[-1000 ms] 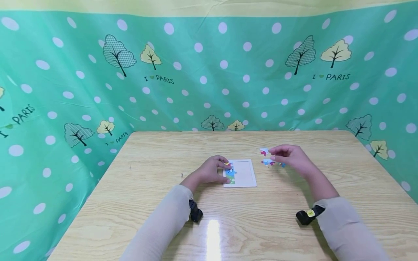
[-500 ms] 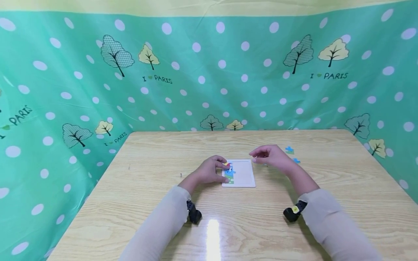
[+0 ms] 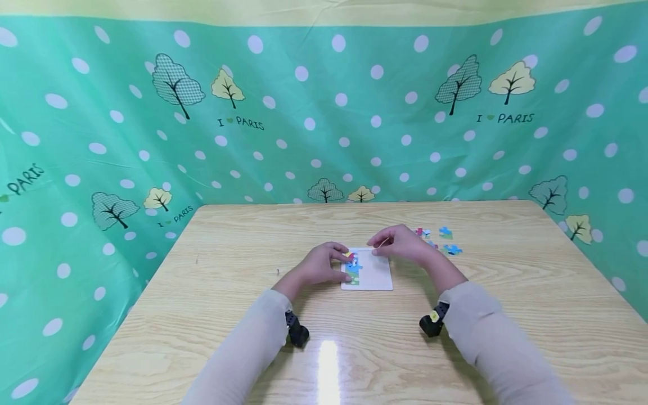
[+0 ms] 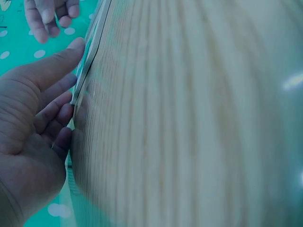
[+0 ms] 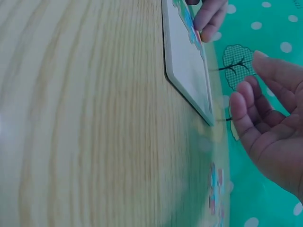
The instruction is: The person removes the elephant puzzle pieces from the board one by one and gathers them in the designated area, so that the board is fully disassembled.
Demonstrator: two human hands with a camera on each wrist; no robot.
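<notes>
A square white puzzle board (image 3: pixel 377 275) lies on the table, with a coloured strip of joined puzzle pieces (image 3: pixel 352 273) along its left side. My left hand (image 3: pixel 320 264) holds the board at its left side, thumb towards the front and fingers towards the back. Over the board's back right corner is my right hand (image 3: pixel 405 245), its thumb and fingertips close together. A thin pale edge between them in the head view looks like a puzzle piece seen edge-on; the right wrist view does not show it clearly.
Several loose puzzle pieces (image 3: pixel 451 249) lie right of the board, partly behind the right hand. A tiny dark object (image 3: pixel 278 272) lies to the left. A green dotted curtain (image 3: pixel 283 124) hangs behind the wooden table (image 3: pixel 243 337).
My right hand has moved left from the loose pieces to the board's back right corner, uncovering several of them. My left hand has stayed on the board.
</notes>
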